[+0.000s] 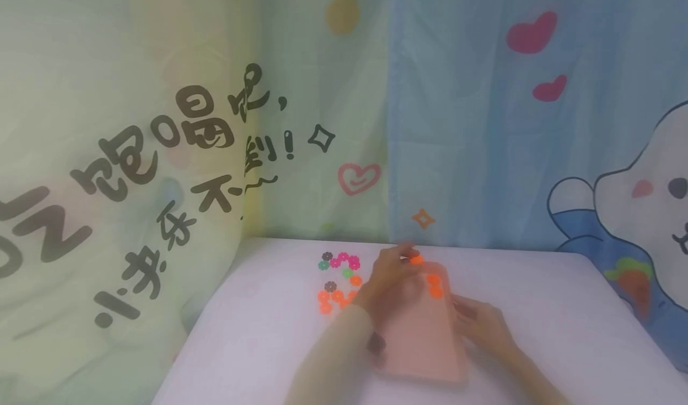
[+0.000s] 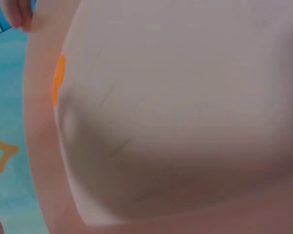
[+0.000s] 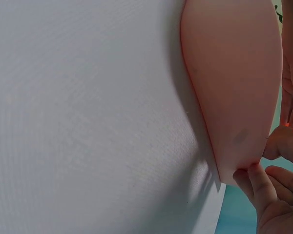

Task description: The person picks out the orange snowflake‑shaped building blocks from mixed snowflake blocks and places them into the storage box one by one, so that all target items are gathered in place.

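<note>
A pink shallow tray point(image 1: 416, 339) with a raised rim stands on the table in the head view. Its right wall is pinched between the thumb and fingers of my right hand point(image 1: 486, 327), and the right wrist view shows these fingers point(image 3: 263, 190) at one corner of the wall. Over the tray's far edge, my left hand point(image 1: 391, 267) holds an orange flower-shaped piece point(image 1: 416, 260) at its fingertips. More orange flower pieces point(image 1: 435, 287) lie inside the tray near the far right. The left wrist view looks into the tray, with an orange piece point(image 2: 58, 80) against its wall.
Left of the tray, loose orange flower pieces point(image 1: 325, 302) lie on the white table point(image 1: 252, 333). Behind them are magenta pieces point(image 1: 344, 260), a green piece point(image 1: 323, 266) and a dark piece point(image 1: 327, 256). A printed curtain point(image 1: 457, 124) hangs behind the table.
</note>
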`<state>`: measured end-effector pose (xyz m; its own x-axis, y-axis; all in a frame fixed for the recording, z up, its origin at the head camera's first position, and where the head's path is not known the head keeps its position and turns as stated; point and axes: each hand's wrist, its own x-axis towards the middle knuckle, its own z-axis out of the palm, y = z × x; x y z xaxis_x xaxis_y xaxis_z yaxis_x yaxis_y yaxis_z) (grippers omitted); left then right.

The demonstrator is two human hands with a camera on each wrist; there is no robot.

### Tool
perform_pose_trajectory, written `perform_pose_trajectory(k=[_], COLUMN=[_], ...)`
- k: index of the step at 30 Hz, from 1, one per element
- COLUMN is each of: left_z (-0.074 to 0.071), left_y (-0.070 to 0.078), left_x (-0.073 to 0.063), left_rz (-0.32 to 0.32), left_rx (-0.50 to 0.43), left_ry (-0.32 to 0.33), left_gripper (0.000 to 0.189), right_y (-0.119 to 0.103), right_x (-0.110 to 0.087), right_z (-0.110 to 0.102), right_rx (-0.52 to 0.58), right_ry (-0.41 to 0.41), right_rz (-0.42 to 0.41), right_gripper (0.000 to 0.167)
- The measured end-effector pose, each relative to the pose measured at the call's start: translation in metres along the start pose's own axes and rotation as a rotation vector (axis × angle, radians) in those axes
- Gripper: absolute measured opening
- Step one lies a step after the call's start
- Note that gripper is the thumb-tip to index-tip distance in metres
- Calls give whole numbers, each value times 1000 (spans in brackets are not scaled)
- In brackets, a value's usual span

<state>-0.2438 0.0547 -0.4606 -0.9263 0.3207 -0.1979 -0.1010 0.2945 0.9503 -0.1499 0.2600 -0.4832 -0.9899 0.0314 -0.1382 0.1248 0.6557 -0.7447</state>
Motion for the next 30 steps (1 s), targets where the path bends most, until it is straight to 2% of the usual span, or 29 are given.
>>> perform_pose_trajectory(k=[1,3,4,8,11,15,18,21,24,26,28,30], left_z=[2,6,7,12,14,17,20,21,24,26,28,30], left_y=[-2,-7,-9,-9,-7,-11,-14,-17,-25,-32,-39,-44], left_x=[3,13,17,16,9,10,9,7,13,18,25,28], left_rz=[13,103,128,120,122,220,220,180,247,310,424,461], left_rx=[31,131,187,260,231,190,118,56,108,146,233,253], left_ry=[6,28,41,47,1,-81,-132,-173,-190,-201,-194,-199], left_gripper=[58,52,49,46,46,42,36,34,37,38,34,30], right_y=[0,1,3,9,16,30,37,41,45,48,49,48], right_x=[0,0,1,6,9,16,22,25,28,29,30,29], right_z=[0,1,1,3,4,8,10,12,13,13,14,14], right_rx=[-1,0,-1,-1,-3,-23,-34,-43,-55,-58,-61,-59], right_ry=[0,2,2,-5,4,39,56,62,66,71,74,70], right_rz=[-4,-4,0,25,15,-38,-64,-54,-51,-52,-56,-46], right_gripper=[60,60,60,64,65,64,65,67,69,70,71,73])
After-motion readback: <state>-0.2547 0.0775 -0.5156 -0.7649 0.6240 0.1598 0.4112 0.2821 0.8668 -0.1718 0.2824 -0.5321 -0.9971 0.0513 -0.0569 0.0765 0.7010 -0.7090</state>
